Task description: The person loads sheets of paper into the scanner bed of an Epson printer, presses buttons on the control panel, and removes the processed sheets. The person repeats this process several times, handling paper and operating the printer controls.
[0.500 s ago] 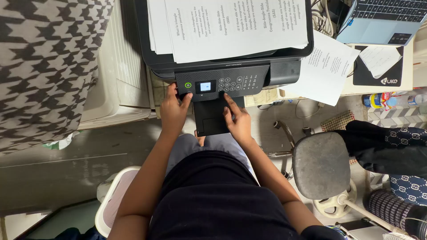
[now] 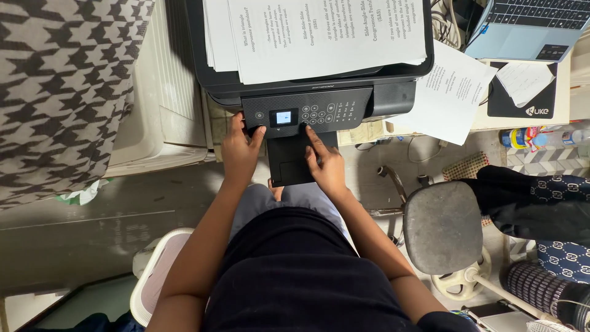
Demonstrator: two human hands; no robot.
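Observation:
A black printer (image 2: 399, 95) stands in front of me with printed sheets (image 2: 319, 37) stacked on its lid. Its control panel (image 2: 307, 114) has a small lit screen and rows of round buttons. My left hand (image 2: 239, 150) grips the panel's left lower corner, thumb on top. My right hand (image 2: 324, 163) reaches up with the index finger pressed on a button near the panel's middle. Below the panel the black output tray (image 2: 289, 163) sticks out between my hands.
A round grey stool (image 2: 444, 227) stands to the right. A laptop (image 2: 528, 27) and loose papers (image 2: 455, 92) lie on the desk at top right. A houndstooth cloth (image 2: 61, 92) covers the left. A white plastic chair (image 2: 153, 276) is under me.
My right index finger has slid slightly left and up on the button pad. The green light at the panel's left has gone out. My left hand stays put.

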